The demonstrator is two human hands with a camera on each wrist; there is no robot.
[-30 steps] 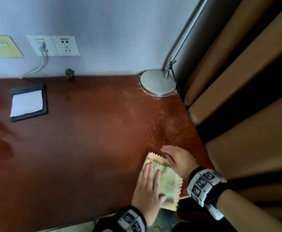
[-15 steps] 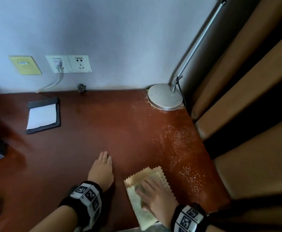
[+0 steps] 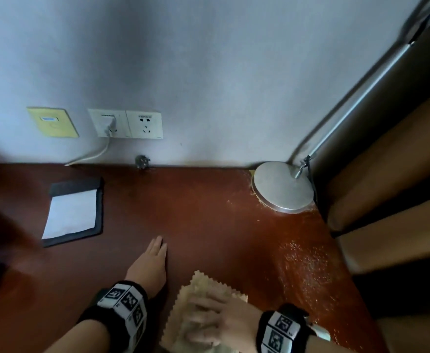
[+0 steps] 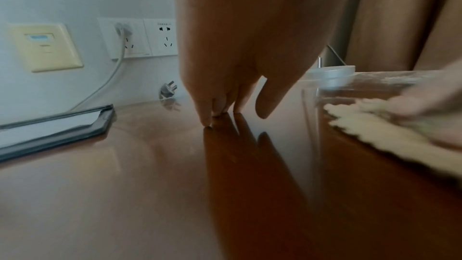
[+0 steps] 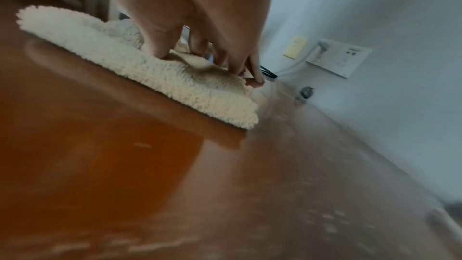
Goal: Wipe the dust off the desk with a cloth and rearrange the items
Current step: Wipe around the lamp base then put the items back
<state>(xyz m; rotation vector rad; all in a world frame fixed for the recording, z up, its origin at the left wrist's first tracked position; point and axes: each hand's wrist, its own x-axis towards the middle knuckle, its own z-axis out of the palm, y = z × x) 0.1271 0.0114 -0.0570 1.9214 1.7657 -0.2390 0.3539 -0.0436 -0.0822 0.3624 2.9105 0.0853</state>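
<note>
Cloth [image 3: 203,301] at desk [image 3: 208,215] near edge under our right hand [image 3: 224,324], fingers pressing it flat | our left hand [image 3: 148,270], off the cloth a second ago, now rests flat beside it, holding nothing: one-handed wiping begins | dust [image 3: 303,261] remains along right edge | right wrist view shows fingertips [image 5: 160,54] denting pile; head view blurs them

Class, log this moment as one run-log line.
right hand presses cream fluffy cloth | left hand flat on red-brown wooden desk | dust specks remain near round silver lamp base
</note>
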